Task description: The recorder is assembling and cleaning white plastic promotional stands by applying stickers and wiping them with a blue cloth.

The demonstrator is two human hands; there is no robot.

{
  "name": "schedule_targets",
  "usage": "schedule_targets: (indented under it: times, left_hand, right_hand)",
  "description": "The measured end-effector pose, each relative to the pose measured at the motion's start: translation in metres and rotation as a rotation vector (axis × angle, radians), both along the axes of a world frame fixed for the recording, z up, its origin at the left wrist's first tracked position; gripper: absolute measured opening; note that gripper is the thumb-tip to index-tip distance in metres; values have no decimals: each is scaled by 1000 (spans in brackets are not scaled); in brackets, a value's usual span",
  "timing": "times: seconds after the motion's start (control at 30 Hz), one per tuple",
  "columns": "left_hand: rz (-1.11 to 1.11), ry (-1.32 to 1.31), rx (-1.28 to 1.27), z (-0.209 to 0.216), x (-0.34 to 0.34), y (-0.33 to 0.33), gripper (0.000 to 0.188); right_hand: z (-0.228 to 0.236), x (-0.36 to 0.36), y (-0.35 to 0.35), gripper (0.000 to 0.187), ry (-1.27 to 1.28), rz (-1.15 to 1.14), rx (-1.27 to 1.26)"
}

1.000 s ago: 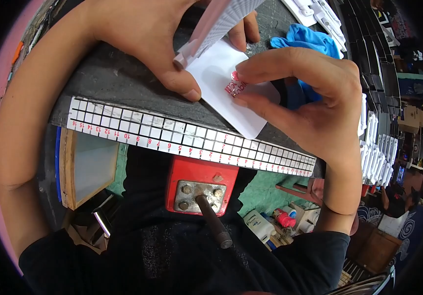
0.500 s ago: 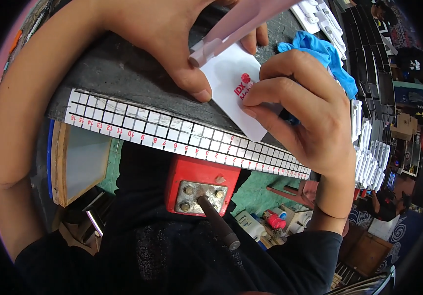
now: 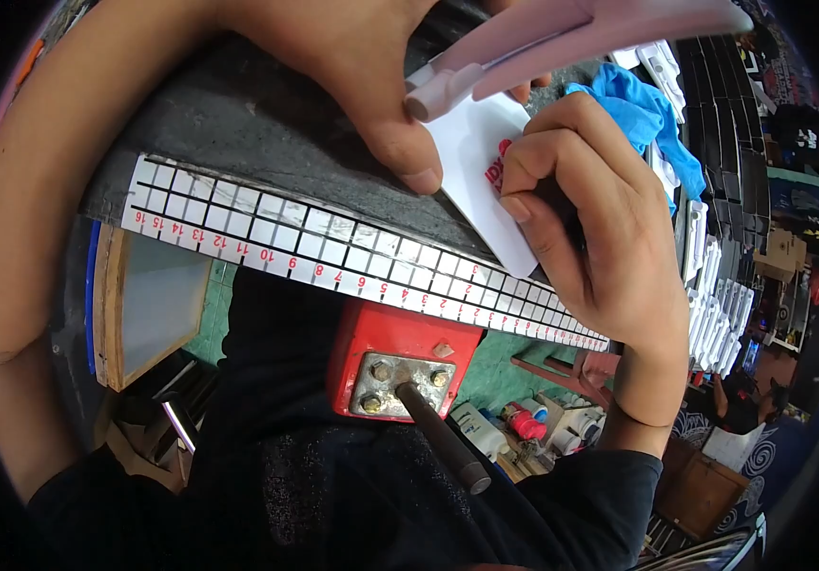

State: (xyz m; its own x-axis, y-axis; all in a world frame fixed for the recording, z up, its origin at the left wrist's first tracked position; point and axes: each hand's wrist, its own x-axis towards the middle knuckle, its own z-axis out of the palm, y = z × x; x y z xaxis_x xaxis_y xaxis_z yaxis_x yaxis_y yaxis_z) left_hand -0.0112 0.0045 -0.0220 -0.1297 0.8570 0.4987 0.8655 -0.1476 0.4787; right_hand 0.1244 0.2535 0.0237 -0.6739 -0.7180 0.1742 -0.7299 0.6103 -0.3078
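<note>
A white plastic piece [image 3: 468, 152] with a small red print on its flat face lies over the dark table [image 3: 238, 105]. From its far end rises a long pale arm [image 3: 619, 33] with a rounded hinge-like end. My left hand [image 3: 362, 71] grips the piece, thumb along its left edge and fingertips partly showing past its far side. Over the red print, my right hand [image 3: 609, 209] is closed, thumb and curled fingers pressed together against the flat face. Whatever those fingertips may pinch is hidden.
A gridded ruler strip [image 3: 324, 249] runs along the table's near edge. Below it is a red metal block [image 3: 352, 347] with a bolted plate and rod. A blue cloth [image 3: 640, 109] and several white plastic parts [image 3: 714, 305] are at the right. A wooden-framed panel [image 3: 157, 305] stands lower left.
The piece and both hands appear slightly further right. The pale arm has swung over to the right, and my right fingers now cover more of the red print.
</note>
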Motion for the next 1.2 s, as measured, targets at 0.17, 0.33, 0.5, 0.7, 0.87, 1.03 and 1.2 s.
schedule_targets:
  times: [0.17,0.33,0.5,0.7,0.87,1.03,1.2]
  left_hand:
    - [-73,-129,-45,2,4,6,65]
    - [-47,-180,-112,21,20,-3,63]
    - [5,-137,-144,31,29,-5,62]
    - [-60,-166,-83,25,26,-5,61]
    - [-135,-180,15,17,19,-8,60]
    - [-61,-130,-66,19,17,4,60]
    - [26,-140,-158,28,27,-6,60]
  right_hand:
    - [0,-5,2,12,-20,29,11]
    - [0,-6,2,10,-38,22,12]
    - [0,-7,2,9,-51,19,7]
    - [0,-8,2,9,-43,24,-1]
    - [-1,-9,3,8,-47,30,-10]
    - [-2,-11,4,8,-39,50,-23]
    - [-1,-9,4,7,-58,25,-20]
